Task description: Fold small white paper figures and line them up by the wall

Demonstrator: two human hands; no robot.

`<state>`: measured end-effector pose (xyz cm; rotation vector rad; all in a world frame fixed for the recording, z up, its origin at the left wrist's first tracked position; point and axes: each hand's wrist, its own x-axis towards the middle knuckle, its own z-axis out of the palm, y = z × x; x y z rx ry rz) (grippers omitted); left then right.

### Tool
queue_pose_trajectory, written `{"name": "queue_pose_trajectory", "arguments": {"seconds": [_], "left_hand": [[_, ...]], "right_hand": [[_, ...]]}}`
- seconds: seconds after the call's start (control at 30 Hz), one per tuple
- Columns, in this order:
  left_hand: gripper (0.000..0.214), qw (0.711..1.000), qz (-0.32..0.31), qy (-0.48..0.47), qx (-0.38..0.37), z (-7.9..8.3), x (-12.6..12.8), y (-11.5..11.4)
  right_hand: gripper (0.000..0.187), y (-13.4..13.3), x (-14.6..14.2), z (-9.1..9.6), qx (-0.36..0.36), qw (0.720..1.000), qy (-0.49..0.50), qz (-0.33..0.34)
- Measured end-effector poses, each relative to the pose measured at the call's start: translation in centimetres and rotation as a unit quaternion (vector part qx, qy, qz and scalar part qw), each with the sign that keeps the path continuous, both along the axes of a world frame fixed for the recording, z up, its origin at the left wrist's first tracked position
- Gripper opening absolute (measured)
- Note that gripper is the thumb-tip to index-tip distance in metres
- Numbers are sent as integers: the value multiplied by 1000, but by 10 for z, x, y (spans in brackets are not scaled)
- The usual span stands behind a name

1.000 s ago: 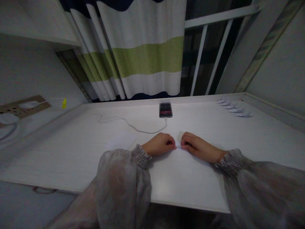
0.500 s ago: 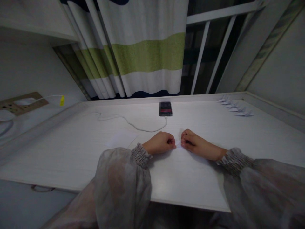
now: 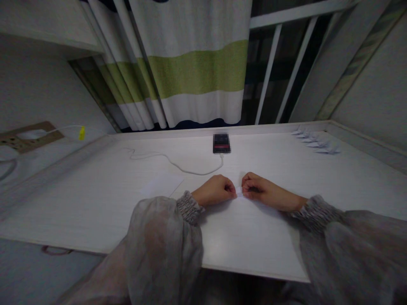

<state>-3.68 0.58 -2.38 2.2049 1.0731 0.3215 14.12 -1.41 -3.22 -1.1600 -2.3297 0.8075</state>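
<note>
Between my hands is a small piece of folded white paper [image 3: 239, 192], mostly hidden by my fingers. My left hand [image 3: 219, 189] pinches its left side, thumb and forefinger pressed together. On the right side, my right hand [image 3: 256, 187] grips it with curled fingers. Both hands stay low over the white table [image 3: 241, 237], a short gap apart. The paper's exact folds are too small to make out. Left of my left hand, a flat stack of white paper [image 3: 163, 183] lies on the table.
A dark device [image 3: 221, 143] stands at the table's back, with a white cable [image 3: 190, 171] curving left from it. Several folded white paper figures [image 3: 314, 142] sit in a row at the back right. A power strip [image 3: 32, 136] is on the left wall, and a curtain [image 3: 197, 72] hangs behind.
My left hand has shifted slightly to the right, nearer my right hand. Both hands keep hold of the paper.
</note>
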Motion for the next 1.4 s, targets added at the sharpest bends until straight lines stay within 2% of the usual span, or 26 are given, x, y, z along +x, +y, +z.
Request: {"name": "queue_pose_trajectory", "arguments": {"seconds": [0.23, 0.4, 0.6, 0.77, 0.97, 1.4], "left_hand": [[12, 1000, 27, 16, -3, 2, 3, 0], [10, 999, 40, 22, -15, 0, 5, 5], [16, 999, 8, -16, -39, -5, 1, 7], [19, 998, 38, -1, -40, -4, 2, 4], [15, 997, 61, 34, -37, -1, 7, 3], [15, 996, 56, 74, 16, 3, 8, -2]], "right_hand": [[9, 0, -1, 4, 33, 998, -56, -13], [10, -2, -7, 7, 14, 994, -97, -57], [10, -2, -8, 6, -5, 994, -86, -70], [8, -1, -9, 6, -26, 994, -69, -78], [11, -1, -12, 7, -53, 991, -66, -102], [10, -4, -16, 14, -30, 984, -134, -109]]}}
